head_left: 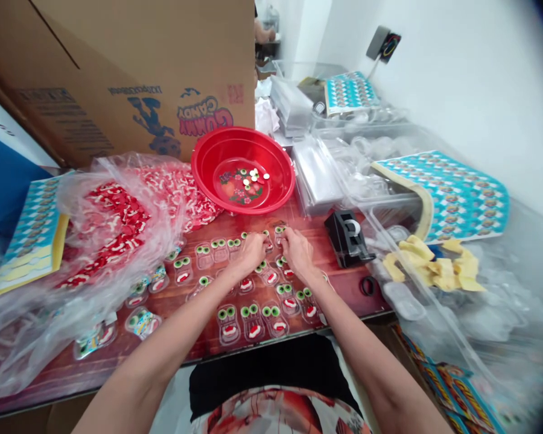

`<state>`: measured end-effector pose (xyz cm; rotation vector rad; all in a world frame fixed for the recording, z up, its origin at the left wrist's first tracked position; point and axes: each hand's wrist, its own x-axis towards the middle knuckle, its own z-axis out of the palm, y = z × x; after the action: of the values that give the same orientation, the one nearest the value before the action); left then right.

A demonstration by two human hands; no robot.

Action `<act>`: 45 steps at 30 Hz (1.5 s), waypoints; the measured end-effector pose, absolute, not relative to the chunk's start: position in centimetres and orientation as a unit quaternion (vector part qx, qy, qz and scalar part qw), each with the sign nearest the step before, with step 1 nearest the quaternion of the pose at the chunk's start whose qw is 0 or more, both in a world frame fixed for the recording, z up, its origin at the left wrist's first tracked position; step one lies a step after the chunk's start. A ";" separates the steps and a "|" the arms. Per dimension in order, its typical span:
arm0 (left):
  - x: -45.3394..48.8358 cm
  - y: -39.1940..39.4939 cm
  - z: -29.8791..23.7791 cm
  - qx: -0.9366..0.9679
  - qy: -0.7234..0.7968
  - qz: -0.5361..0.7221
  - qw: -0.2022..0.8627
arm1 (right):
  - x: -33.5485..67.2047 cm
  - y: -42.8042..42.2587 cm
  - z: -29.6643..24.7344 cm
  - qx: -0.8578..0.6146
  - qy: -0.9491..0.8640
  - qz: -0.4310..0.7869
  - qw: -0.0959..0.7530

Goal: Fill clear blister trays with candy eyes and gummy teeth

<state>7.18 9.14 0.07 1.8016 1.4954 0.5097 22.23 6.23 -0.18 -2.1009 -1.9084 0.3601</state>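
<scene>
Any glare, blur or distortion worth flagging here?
Head view: dark, curved border at the right; blur over the plastic packaging at lower right; glare on the stacked clear sheets beside the red basin; bright white wall; left hand and right hand clear in outline, not fine detail.

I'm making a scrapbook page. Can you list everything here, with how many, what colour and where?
Table: one, reddish-brown, under the trays
Cardboard box: one, brown, back left
Basin: one, red, before the box
Small pieces: several, mostly white, inside the basin
Mouth-shaped pieces: countless, red-and-white, left
Plastic wrapping: uncounted, clear, left
Trays: many, clear with green eyes, centre
Tape dispenser: one, black, right
Ring: one, black, nearer than the dispenser
Patterned sheets: at least three, blue-white, left and right
Scraps: several, yellow, right
Bins: several, clear, right
Wall fixture: one, dark, back right
Left grip: one, bare, at the farthest trays
Right grip: one, bare, beside it
</scene>
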 end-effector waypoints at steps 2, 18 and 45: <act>7.3 9.1 0.0 0.695 0.580 0.209 0.369 | 22.3 6.2 -0.2 -0.728 -0.670 0.094 0.111; 3.1 3.9 2.6 0.332 0.482 0.355 0.729 | 18.0 2.8 1.3 -0.475 -0.719 0.378 0.339; -4.0 2.9 3.7 0.043 0.431 0.450 0.781 | 14.6 5.5 1.7 -0.543 -0.777 0.235 0.216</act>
<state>-4.02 2.91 3.73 0.0937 0.9299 0.9709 14.55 5.53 1.69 -1.5033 -2.1530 0.6502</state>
